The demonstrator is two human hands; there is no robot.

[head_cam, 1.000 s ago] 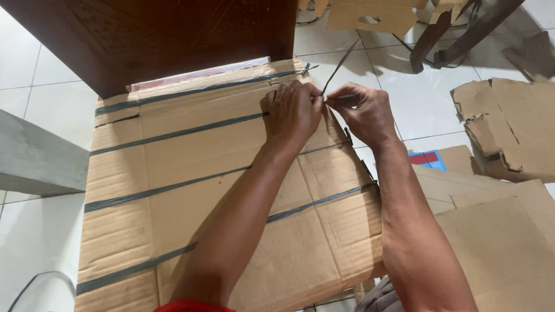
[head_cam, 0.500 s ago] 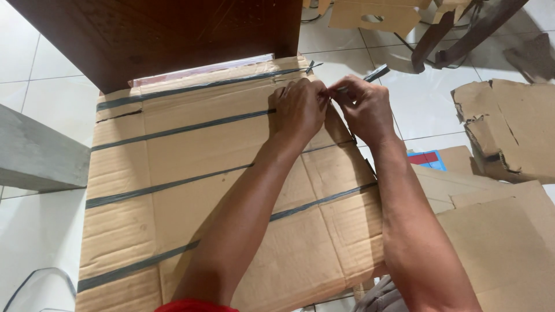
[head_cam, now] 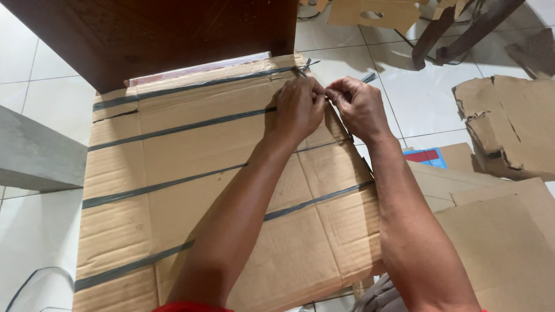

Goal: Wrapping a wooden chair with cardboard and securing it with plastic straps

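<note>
The left hand (head_cam: 298,110) covers the strap (head_cam: 185,128) end — the knot itself is hidden. The box (head_cam: 173,214) runs off the bottom edge — as do both forearms.

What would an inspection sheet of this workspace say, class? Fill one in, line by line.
Surface: white tiled floor.
Job's things: flattened cardboard bundle crossed by dark straps; strap end by the fingers.
Clutter: torn cardboard sheets, blue and red piece.
Hands: left hand and right hand pinched together at the bundle's far right edge.
Cables: dark cord on the floor.
Surroundings: dark wooden furniture, grey slab.
</note>
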